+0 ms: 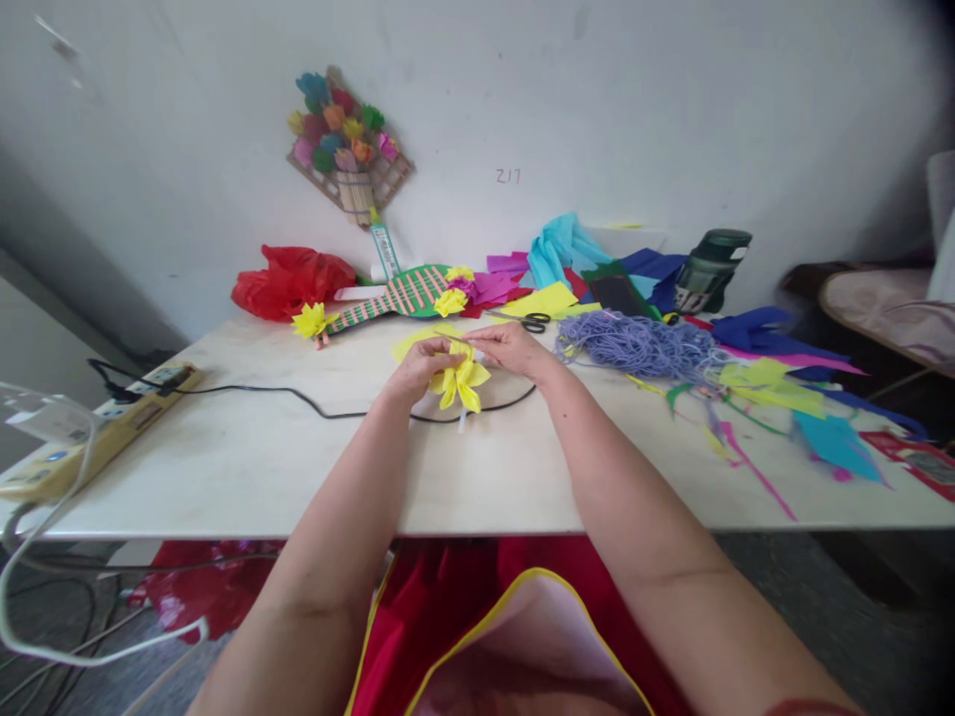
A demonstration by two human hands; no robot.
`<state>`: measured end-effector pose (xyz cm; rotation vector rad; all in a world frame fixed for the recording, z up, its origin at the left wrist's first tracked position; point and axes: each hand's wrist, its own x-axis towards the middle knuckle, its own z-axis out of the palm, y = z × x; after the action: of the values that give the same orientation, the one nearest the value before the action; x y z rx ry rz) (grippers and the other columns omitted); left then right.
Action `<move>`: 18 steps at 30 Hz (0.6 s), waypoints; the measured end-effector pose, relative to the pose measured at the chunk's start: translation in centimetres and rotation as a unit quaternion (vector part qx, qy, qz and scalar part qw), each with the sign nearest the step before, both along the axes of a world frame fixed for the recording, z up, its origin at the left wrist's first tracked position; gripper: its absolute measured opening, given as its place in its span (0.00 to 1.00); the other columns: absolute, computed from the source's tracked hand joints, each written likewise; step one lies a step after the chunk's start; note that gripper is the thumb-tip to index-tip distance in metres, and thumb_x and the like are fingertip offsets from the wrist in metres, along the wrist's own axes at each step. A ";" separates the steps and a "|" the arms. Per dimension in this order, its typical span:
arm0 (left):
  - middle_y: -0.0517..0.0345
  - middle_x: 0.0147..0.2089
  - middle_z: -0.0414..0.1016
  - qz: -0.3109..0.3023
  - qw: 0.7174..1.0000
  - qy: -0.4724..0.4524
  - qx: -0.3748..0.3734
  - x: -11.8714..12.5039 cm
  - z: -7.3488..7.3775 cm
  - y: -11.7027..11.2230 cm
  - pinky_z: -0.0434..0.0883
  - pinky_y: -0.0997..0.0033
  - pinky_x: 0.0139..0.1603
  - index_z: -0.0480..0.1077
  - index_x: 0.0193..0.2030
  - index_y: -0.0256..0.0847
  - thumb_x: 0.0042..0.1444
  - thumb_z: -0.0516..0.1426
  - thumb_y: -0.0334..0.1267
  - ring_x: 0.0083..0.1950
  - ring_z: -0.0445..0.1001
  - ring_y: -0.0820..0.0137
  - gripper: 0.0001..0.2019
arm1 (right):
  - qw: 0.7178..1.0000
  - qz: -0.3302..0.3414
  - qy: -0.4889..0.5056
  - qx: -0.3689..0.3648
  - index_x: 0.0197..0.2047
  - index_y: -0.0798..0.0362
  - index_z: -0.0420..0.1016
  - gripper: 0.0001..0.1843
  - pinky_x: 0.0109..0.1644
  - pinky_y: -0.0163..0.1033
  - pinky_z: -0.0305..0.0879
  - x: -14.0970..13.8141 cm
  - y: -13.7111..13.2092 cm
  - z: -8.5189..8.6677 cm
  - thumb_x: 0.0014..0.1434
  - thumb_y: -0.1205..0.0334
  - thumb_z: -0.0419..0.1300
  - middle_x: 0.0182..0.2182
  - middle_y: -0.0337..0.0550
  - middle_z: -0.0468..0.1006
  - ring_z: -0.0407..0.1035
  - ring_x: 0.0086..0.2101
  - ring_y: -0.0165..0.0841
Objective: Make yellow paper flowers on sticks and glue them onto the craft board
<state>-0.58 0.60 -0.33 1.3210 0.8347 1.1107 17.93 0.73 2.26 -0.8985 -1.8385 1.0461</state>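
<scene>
A yellow paper flower (464, 382) with spread, pointed petals is held over the middle of the table. My left hand (419, 368) pinches it from the left side. Fingers pressed together, my right hand (510, 348) meets its upper right edge; what lies in that pinch is too small to name. Between the fingertips runs a thin brownish strip or stick. Below the petals a small whitish tip shows, its kind unclear. A yellow paper sheet (404, 345) lies just behind my left hand.
Behind stand black scissors (535, 322) and a green decorated lute-shaped craft (418, 295). Purple string (642, 346) and coloured paper scraps fill the right. A power strip (96, 438) sits left; its black cord (298, 394) crosses the table. A dark green bottle (712, 270) stands back right.
</scene>
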 end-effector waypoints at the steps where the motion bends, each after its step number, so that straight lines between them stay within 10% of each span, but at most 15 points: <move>1: 0.61 0.24 0.73 0.001 1.000 0.002 -0.001 0.0 0.1 -0.1 0.64 0.74 0.26 0.70 0.26 0.37 0.35 0.69 0.39 0.23 0.69 0.74 0.14 | 1.000 0.001 0.000 0.004 0.47 0.60 0.80 0.21 0.30 0.32 0.62 0.0 0.0 0.0 0.53 0.56 0.60 0.19 0.33 0.67 0.58 0.23 0.23; 18: 0.59 0.23 0.74 0.000 0.998 0.035 -0.044 -0.3 0.3 0.0 0.64 0.73 0.25 0.73 0.27 0.36 0.33 0.67 0.38 0.22 0.69 0.73 0.13 | 0.979 -0.066 -0.147 0.129 0.47 0.49 0.81 0.15 0.51 0.39 0.69 0.4 1.3 -0.9 0.58 0.64 0.59 0.44 0.42 0.82 0.75 0.45 0.35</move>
<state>-0.86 0.61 0.01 1.2912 0.9250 1.0213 18.36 2.07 1.40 -1.0412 -2.0664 0.5986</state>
